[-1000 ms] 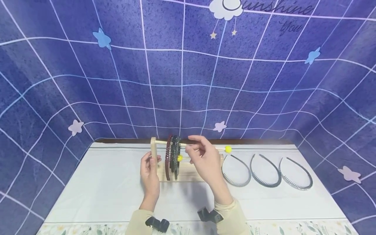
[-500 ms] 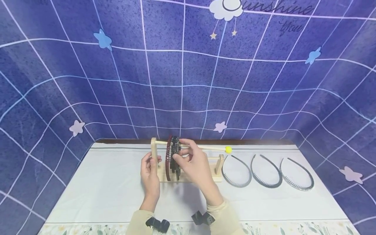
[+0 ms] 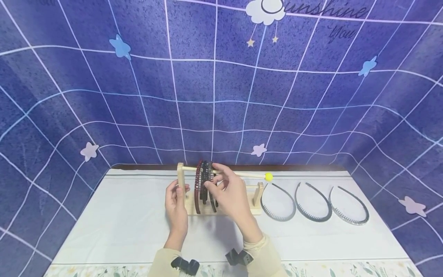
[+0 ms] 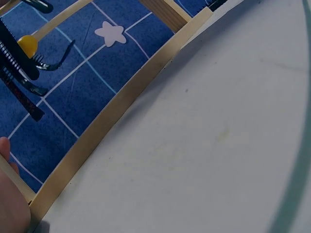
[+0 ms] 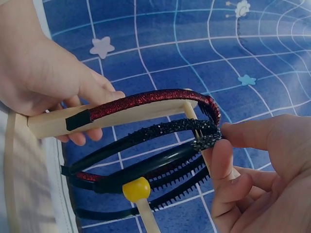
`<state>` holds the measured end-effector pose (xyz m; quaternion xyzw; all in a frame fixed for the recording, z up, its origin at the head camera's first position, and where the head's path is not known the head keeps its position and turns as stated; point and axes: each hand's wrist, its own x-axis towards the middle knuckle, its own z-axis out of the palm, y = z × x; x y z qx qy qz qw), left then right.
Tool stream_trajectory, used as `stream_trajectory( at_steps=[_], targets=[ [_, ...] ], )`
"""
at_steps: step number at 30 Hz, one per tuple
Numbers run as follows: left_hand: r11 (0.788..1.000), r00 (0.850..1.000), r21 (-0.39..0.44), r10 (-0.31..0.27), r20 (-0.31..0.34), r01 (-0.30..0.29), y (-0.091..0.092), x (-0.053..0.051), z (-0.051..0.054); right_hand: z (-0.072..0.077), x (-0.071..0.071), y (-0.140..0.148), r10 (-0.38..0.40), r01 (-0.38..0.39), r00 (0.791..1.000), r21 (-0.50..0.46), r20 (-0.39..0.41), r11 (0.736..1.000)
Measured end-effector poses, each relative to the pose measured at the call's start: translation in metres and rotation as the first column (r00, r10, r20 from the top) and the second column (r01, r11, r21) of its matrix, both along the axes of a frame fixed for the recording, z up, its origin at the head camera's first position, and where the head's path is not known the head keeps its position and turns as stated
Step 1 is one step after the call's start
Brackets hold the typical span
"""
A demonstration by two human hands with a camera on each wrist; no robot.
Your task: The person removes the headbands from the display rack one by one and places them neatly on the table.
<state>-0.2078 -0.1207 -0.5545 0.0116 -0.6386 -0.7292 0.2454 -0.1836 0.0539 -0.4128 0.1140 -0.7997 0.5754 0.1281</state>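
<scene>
A wooden rack with two dowels stands on the table; its left post (image 3: 181, 179) is gripped by my left hand (image 3: 177, 206), also seen in the right wrist view (image 5: 53, 73). Several headbands hang together on the rack: a dark red one (image 3: 197, 188) at the left and black ones beside it. My right hand (image 3: 230, 192) pinches the top of a black glittery headband (image 5: 209, 141) between thumb and index finger. The upper dowel ends in a yellow ball (image 3: 268, 177); another yellow ball (image 5: 136, 190) shows below the headbands in the right wrist view.
Three toothed headbands lie on the white table right of the rack: a grey one (image 3: 281, 218), a dark one (image 3: 316, 218) and a clear-and-dark one (image 3: 356, 221). Behind the table hangs a blue cloth (image 3: 194, 115) with a grid pattern.
My right hand has moved left along the upper dowel to the hanging headbands and pinches one. The lower end of a black headband has swung right. My left hand stays on the post.
</scene>
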Motion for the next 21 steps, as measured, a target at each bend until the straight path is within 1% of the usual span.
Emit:
stream_trajectory(
  at_steps=[5,8,13,17,21],
  targets=[
    [1.000,1.000,-0.001,-0.008,0.008,0.008,0.000,0.001,0.000,0.002,0.000,0.003,0.001,-0.001,1.000,-0.016,-0.009,1.000],
    [1.000,1.000,0.004,-0.010,0.007,0.010,0.000,0.001,0.000,0.003,0.000,0.006,-0.004,0.004,1.000,-0.017,-0.001,1.000],
    [1.000,1.000,0.008,-0.006,-0.001,0.006,0.002,0.000,0.000,0.005,-0.001,0.013,-0.002,0.002,1.000,-0.055,0.002,0.999],
    [1.000,1.000,0.012,-0.004,-0.005,0.004,0.001,0.000,-0.001,0.009,-0.001,0.020,-0.017,0.017,1.000,-0.055,-0.003,0.998],
    [1.000,1.000,0.007,-0.001,-0.003,0.001,0.001,0.000,-0.001,0.012,-0.001,0.027,-0.035,0.036,0.999,-0.063,0.016,0.997]
  ],
)
